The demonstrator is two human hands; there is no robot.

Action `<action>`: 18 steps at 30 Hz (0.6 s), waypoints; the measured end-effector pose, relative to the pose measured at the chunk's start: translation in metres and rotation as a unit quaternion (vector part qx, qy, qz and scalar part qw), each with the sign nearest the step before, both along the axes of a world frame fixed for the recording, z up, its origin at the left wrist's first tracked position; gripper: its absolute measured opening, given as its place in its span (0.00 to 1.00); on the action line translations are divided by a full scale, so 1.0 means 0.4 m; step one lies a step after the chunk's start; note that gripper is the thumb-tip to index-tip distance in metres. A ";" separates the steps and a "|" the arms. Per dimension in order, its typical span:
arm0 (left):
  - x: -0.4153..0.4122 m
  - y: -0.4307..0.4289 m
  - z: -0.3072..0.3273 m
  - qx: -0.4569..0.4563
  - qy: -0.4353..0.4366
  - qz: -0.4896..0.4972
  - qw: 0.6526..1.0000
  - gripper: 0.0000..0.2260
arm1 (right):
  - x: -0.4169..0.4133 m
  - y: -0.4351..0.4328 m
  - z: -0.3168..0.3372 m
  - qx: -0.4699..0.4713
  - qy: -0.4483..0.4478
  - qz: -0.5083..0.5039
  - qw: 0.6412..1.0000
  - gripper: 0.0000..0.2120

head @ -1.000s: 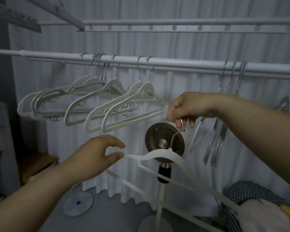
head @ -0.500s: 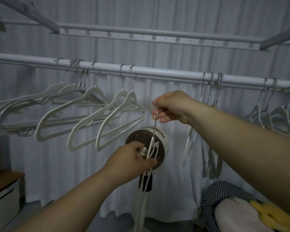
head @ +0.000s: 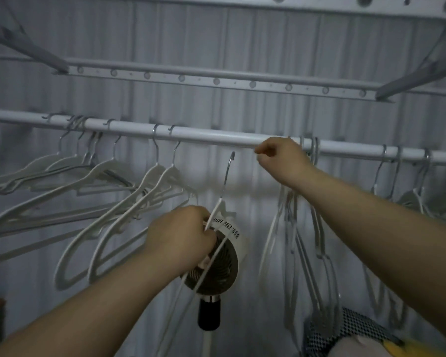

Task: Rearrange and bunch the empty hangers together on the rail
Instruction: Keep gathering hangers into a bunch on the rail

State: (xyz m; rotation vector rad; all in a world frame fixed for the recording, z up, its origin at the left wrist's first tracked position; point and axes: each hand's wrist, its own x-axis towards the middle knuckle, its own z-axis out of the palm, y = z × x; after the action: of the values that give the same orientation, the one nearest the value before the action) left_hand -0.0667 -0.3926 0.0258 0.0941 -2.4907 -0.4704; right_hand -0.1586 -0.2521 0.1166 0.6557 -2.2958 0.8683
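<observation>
- Backdrop is a pale pleated curtain (head: 242,47) filling pretty much the whole view.
- The white rail (head: 216,137) runs across in front of it, sloping down a bit to the right, with a bar full of holes (head: 216,82) higher up.
- The left bunch of hangers (head: 101,202) is hooked on the rail's left part. They're white, empty, swung at an angle and overlapping each other.
- A tight cluster of hangers (head: 312,228) hangs edge-on right behind the right wrist, and a few more hangers (head: 397,176) sit further right on the rail.
- A round fan (head: 216,269) on a stand is low in the middle, partly behind the left hand.
- The loose hanger (head: 226,179) isn't on the rail. Its metal hook points up just below it, in the gap between the left bunch and the right hand.
- Left hand (head: 183,233) has its fingers curled round that hanger's shoulder, just under the neck.
- Right hand (head: 281,161) is up against the rail with fingers curled in — too murky to tell if it's pinching anything.
</observation>
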 end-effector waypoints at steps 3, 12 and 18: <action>-0.025 0.015 0.050 0.001 0.008 0.011 1.000 0.12 | -0.050 0.054 0.018 0.108 0.154 -0.121 0.975 0.14; -0.122 0.102 0.169 0.042 0.003 0.014 0.999 0.10 | -0.124 0.138 0.046 0.187 0.157 -0.122 0.962 0.19; -0.185 0.158 0.175 0.037 -0.022 0.027 0.999 0.11 | -0.135 0.163 0.046 0.202 0.161 -0.084 0.962 0.21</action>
State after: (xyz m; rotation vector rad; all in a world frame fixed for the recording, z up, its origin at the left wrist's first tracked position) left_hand -0.1406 -0.3296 0.0958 0.2024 -2.5077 -0.5435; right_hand -0.2124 -0.1867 0.1350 0.7011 -2.1995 0.1905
